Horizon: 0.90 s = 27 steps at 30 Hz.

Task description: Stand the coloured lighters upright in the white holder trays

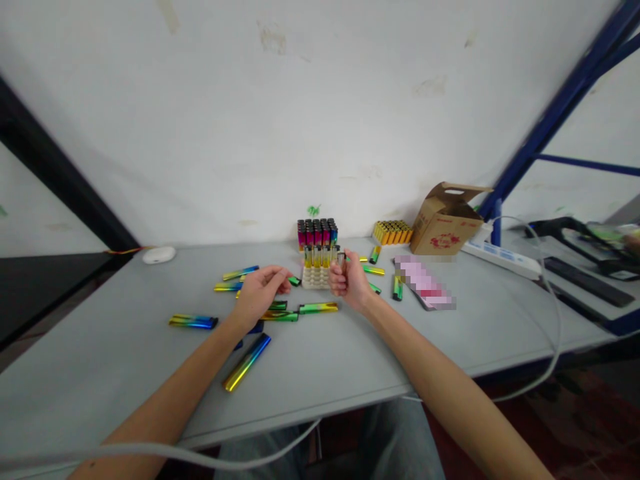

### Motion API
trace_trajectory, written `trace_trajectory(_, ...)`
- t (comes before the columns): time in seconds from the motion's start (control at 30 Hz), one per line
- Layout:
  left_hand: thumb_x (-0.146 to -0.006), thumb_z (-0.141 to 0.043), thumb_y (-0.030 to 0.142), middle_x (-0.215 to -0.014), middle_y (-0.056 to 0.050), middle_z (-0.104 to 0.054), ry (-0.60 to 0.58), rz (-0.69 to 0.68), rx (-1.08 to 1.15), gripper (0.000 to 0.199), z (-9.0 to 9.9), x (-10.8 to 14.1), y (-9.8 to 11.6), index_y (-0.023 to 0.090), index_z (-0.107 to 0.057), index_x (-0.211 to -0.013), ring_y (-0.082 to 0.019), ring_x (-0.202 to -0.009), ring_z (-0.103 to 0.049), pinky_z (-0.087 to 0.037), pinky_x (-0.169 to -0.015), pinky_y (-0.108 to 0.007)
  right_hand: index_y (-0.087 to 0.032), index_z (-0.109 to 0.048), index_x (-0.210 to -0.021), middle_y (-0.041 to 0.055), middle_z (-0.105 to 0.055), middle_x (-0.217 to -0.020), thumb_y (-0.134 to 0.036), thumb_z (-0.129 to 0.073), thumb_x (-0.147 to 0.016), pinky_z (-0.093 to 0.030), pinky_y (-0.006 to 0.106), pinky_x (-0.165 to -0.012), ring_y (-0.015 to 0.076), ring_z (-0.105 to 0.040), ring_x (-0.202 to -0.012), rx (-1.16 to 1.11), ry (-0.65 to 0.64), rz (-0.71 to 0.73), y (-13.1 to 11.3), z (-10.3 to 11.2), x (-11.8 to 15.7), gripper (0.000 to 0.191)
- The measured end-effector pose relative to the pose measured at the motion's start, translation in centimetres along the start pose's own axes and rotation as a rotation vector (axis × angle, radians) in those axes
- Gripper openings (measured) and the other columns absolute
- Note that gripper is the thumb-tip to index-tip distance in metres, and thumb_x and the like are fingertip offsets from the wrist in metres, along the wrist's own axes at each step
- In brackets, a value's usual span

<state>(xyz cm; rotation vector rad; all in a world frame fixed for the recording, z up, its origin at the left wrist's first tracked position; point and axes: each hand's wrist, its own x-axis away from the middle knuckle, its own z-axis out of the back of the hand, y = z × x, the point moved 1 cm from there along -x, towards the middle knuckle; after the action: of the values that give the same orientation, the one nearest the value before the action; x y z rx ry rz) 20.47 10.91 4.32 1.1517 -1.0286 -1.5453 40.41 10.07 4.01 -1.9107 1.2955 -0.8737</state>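
Observation:
My right hand (350, 280) is closed round a clear lighter (341, 259), its top poking out above the fingers, at the right end of a pale holder (315, 277). Several lighters with yellow bodies (317, 257) stand upright in that holder. Left of it, my left hand (265, 287) hovers over scattered shiny lighters, fingers curled together; whether anything small is between them is hidden. Beneath and in front of this hand lie green-and-gold lighters (319, 308) and a blue-and-yellow sleeve (247, 362).
Behind the holder stand dark-topped pink and blue lighters (317, 232). To the right are a block of orange-yellow lighters (393, 233), an open cardboard box (443, 223), a pink blurred item (425, 283) and a power strip (505, 259). A white case (159, 255) sits at left.

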Motion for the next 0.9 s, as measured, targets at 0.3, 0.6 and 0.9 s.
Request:
trace_trajectory(0.3,-0.073,-0.062,0.050,-0.058,-0.001,-0.063,-0.026,-0.003,-0.017,0.035,-0.06,0.02,0.02,0.016,-0.066,-0.073,-0.015,-0.056,-0.059,-0.051,-0.062,-0.028,-0.021,-0.032,-0.054,-0.0084,-0.021,-0.045,-0.053,-0.026,-0.086,-0.012,0.020,-0.038,0.0066,-0.016,-0.038,-0.034,-0.017,-0.002,-0.15,-0.08,0.09,0.046)
trace_trajectory(0.6,-0.072,-0.063,0.049,-0.058,-0.002,-0.063,-0.012,-0.003,-0.021,0.034,-0.05,0.14,0.23,0.016,-0.066,-0.073,-0.015,-0.057,-0.059,-0.052,-0.062,-0.028,-0.021,-0.029,-0.059,-0.0093,-0.020,-0.046,-0.047,-0.027,-0.086,-0.010,0.019,-0.039,0.0068,-0.011,-0.039,-0.028,0.023,-0.012,-0.36,-0.64,0.19,0.037)
trace_trajectory(0.9,-0.072,-0.063,0.050,-0.058,-0.002,-0.064,-0.003,-0.009,-0.021,0.034,-0.09,0.20,0.40,0.016,-0.067,-0.073,-0.015,-0.056,-0.059,-0.052,-0.062,-0.028,-0.022,-0.030,-0.063,-0.0094,-0.020,-0.048,-0.046,-0.028,-0.086,-0.009,0.020,-0.038,0.0071,-0.011,-0.039,-0.001,0.013,-0.015,0.09,-0.44,0.00,0.033)
